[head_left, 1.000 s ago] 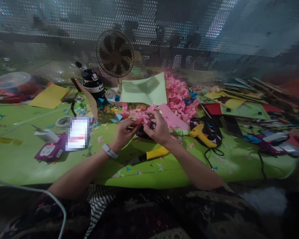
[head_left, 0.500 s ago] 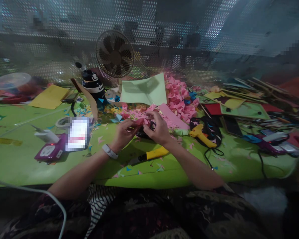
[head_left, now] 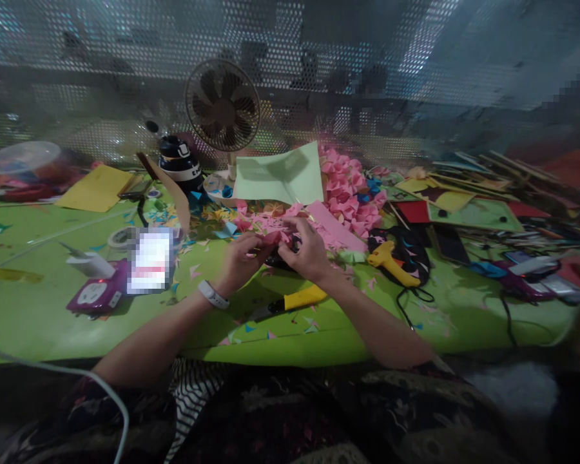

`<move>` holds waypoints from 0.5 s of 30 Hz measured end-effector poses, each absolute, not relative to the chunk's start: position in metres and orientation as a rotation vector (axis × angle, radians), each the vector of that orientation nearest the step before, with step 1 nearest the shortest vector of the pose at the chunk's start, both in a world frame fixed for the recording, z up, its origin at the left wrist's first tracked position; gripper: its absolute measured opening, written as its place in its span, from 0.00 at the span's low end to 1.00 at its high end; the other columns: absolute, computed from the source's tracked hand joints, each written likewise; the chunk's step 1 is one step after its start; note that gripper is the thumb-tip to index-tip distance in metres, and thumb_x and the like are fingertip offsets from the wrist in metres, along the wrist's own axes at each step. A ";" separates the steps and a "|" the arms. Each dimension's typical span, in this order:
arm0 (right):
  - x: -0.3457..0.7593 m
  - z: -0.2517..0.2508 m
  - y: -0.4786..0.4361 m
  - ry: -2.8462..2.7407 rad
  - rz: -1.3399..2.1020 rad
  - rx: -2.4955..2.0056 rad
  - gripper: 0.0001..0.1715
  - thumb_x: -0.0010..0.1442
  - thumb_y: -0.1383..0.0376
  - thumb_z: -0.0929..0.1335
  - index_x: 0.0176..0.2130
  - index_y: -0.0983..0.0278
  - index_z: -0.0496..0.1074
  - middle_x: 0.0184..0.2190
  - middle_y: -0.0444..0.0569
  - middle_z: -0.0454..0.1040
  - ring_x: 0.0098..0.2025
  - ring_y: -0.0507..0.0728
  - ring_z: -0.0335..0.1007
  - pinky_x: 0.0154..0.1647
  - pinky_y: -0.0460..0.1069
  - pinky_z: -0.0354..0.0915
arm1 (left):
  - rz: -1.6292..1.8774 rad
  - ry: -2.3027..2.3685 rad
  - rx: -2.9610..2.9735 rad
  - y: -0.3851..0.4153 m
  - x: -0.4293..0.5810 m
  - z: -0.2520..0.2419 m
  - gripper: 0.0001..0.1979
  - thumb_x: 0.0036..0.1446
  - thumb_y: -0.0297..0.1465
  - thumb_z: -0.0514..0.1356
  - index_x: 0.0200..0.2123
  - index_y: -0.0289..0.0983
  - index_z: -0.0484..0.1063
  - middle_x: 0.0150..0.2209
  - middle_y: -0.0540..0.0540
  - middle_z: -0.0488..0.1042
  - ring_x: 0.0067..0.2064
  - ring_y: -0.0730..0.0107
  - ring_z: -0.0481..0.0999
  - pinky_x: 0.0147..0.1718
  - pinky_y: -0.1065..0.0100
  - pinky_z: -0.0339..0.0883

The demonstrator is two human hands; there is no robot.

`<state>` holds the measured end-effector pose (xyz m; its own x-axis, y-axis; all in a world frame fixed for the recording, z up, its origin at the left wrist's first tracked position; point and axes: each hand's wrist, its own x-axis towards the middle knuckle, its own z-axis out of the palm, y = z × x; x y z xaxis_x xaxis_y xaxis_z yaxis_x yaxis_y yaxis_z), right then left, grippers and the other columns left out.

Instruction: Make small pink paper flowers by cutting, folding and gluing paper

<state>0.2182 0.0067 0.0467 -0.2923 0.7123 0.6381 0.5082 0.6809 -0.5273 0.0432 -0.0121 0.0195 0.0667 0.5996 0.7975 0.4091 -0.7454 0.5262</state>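
Between my two hands is a small folded pink paper piece [head_left: 273,237], partly hidden by the fingers. My left hand [head_left: 241,259], with a white band at the wrist, pinches it from the left. From the right, my right hand [head_left: 310,254] grips it with thumb and fingers. A dark object shows under the hands, mostly covered. Just below them lies a yellow-handled cutter knife [head_left: 303,298]. Pink paper scraps and a pink paper strip [head_left: 337,225] lie beyond the fingers, beside a heap of folded pink paper flowers [head_left: 345,187].
A yellow glue gun [head_left: 396,263] rests on a black pouch at right. To the left are a lit phone [head_left: 149,261], a purple power socket [head_left: 94,293] and a tape roll [head_left: 120,238]. A fan [head_left: 223,106] and a pale green sheet [head_left: 280,177] stand behind.
My hands stay in nearly the same place, with only slight finger movement on the pink paper piece. Nothing else has visibly moved.
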 end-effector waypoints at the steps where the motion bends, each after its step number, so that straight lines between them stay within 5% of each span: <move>1: 0.218 0.047 0.007 -1.962 0.280 -0.950 0.24 0.53 0.67 0.66 0.51 0.60 0.67 0.48 0.54 0.76 0.50 0.64 0.72 0.53 0.61 0.70 | 1.756 1.028 2.174 -0.012 0.043 0.019 0.08 0.59 0.32 0.64 0.29 0.35 0.75 0.30 0.46 0.76 0.31 0.74 0.76 0.26 0.75 0.72; 15: 0.218 0.045 0.009 -1.930 0.305 -0.963 0.22 0.54 0.67 0.67 0.50 0.59 0.68 0.44 0.53 0.76 0.45 0.61 0.75 0.51 0.60 0.71 | 1.662 0.994 2.320 -0.010 0.038 0.024 0.08 0.61 0.31 0.62 0.29 0.36 0.74 0.30 0.46 0.77 0.31 0.72 0.76 0.30 0.71 0.70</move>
<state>0.2183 0.0093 0.0449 -0.2635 0.7304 0.6301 0.5001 0.6620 -0.5583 0.0383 -0.0101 0.0238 0.1817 0.5687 0.8022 0.4375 -0.7773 0.4520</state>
